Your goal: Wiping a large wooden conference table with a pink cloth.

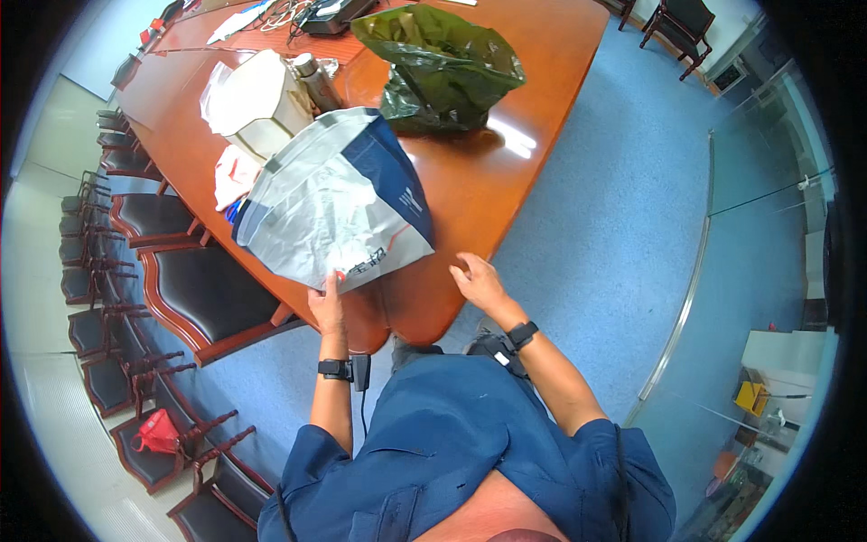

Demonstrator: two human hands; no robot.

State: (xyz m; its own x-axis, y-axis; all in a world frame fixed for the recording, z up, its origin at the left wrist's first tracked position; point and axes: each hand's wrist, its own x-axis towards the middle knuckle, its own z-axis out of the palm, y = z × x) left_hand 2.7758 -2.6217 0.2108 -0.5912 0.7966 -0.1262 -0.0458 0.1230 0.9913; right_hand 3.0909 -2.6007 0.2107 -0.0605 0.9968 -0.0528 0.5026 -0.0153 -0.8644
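Note:
A grey and blue tote bag point(332, 203) lies on the near end of the wooden table point(467, 203). My left hand point(328, 306) is at the bag's near bottom edge, thumb on its surface; the fingers go under it and are partly hidden. To the right of the bag, over the table's edge, my right hand point(477, 279) is held with bent fingers apart and nothing in it. Behind the bag stand a white angular box point(261, 101) and a metal thermos bottle point(317, 82). A dark green plastic bag point(443, 74) stands farther back.
Black-seated wooden chairs point(210, 295) line the table's left side, with more rows beyond. A red bag point(157, 431) lies on one chair. Cables point(284, 13) and a black device point(333, 15) are at the table's far end. A glass partition point(758, 223) runs along the right.

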